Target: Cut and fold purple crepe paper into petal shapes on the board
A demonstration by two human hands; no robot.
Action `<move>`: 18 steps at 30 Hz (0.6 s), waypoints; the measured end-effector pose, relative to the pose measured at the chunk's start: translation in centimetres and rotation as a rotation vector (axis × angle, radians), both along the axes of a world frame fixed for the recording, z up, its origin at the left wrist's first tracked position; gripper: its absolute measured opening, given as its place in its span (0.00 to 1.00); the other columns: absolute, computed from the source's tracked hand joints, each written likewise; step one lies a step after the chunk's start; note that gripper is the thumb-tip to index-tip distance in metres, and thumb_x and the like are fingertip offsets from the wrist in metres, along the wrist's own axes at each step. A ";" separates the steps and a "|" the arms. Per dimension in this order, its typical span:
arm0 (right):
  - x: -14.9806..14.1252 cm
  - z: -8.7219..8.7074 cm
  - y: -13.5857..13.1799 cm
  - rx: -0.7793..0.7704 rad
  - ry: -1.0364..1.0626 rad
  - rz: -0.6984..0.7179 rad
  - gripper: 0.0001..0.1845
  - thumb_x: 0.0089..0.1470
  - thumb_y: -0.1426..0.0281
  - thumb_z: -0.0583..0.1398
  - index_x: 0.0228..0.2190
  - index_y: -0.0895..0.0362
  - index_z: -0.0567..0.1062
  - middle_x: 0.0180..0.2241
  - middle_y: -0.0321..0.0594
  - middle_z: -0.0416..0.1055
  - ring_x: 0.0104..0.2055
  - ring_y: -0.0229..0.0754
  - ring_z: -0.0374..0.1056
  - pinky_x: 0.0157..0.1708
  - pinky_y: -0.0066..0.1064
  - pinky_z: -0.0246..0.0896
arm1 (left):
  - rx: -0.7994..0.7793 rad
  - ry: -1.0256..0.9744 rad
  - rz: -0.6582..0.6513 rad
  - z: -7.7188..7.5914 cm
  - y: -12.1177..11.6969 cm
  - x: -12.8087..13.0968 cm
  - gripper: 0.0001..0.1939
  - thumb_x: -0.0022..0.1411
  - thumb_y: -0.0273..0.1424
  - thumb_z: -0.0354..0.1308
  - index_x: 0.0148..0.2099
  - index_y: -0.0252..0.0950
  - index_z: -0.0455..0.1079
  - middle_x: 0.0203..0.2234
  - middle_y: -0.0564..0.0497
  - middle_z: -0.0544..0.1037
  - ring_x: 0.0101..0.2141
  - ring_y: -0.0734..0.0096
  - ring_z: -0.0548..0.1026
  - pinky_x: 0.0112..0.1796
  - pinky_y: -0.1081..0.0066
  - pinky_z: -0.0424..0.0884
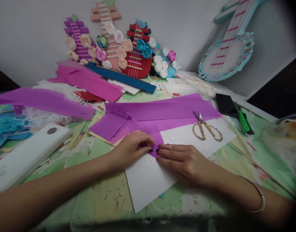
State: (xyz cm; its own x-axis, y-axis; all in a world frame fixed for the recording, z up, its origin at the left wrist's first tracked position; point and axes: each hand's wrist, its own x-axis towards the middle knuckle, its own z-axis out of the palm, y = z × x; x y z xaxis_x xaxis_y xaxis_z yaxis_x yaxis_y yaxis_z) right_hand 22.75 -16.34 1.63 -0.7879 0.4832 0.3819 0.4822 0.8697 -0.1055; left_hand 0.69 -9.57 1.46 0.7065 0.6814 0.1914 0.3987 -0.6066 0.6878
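Over a white board (148,187), both my hands hold a small purple piece of crepe paper (158,138). My left hand (132,148) pinches its left side between thumb and curled fingers. From the right, my right hand (186,161) grips the near edge, its fingertips almost meeting the left thumb. Part of the paper is hidden by the fingers. Cut purple pieces (111,124) lie beyond my left hand, and a long folded purple sheet (167,111) stretches behind. Gold-handled scissors (202,122) rest partly spread on the board, touching the sheet.
At left are a white power bank-like box (29,158), white yarn (44,116) and another purple sheet (46,101). A black phone (225,103) and green cutter (243,120) lie at right. Flower-decorated model instruments (137,61) lean on the wall; a thin stick (263,172) lies right.
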 end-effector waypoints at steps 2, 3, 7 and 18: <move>0.0 0.0 0.0 0.002 -0.001 0.000 0.16 0.58 0.78 0.53 0.47 0.64 0.72 0.46 0.49 0.74 0.54 0.46 0.66 0.53 0.39 0.67 | 0.007 0.005 -0.005 0.0 0.0 0.1 0.07 0.55 0.19 0.58 0.35 0.35 0.72 0.29 0.53 0.76 0.33 0.70 0.70 0.35 0.70 0.63; 0.0 0.0 0.0 0.003 0.000 0.002 0.17 0.57 0.78 0.53 0.48 0.65 0.72 0.46 0.49 0.74 0.54 0.46 0.66 0.53 0.39 0.67 | 0.009 0.009 -0.005 0.0 0.0 0.1 0.07 0.56 0.19 0.58 0.35 0.35 0.72 0.29 0.53 0.76 0.33 0.70 0.70 0.35 0.70 0.63; 0.0 -0.1 0.0 -0.003 0.008 0.005 0.17 0.56 0.78 0.55 0.48 0.64 0.71 0.47 0.49 0.74 0.55 0.45 0.66 0.53 0.39 0.67 | 0.023 0.034 0.000 0.0 0.0 0.2 0.06 0.56 0.20 0.58 0.35 0.35 0.72 0.30 0.52 0.76 0.34 0.69 0.70 0.36 0.69 0.63; 0.1 -0.1 0.0 -0.034 0.007 0.006 0.18 0.56 0.79 0.54 0.48 0.65 0.72 0.47 0.49 0.74 0.56 0.45 0.65 0.54 0.38 0.65 | 0.056 -0.003 -0.034 -0.1 0.1 0.0 0.06 0.57 0.19 0.58 0.34 0.34 0.72 0.29 0.53 0.75 0.33 0.70 0.70 0.36 0.70 0.64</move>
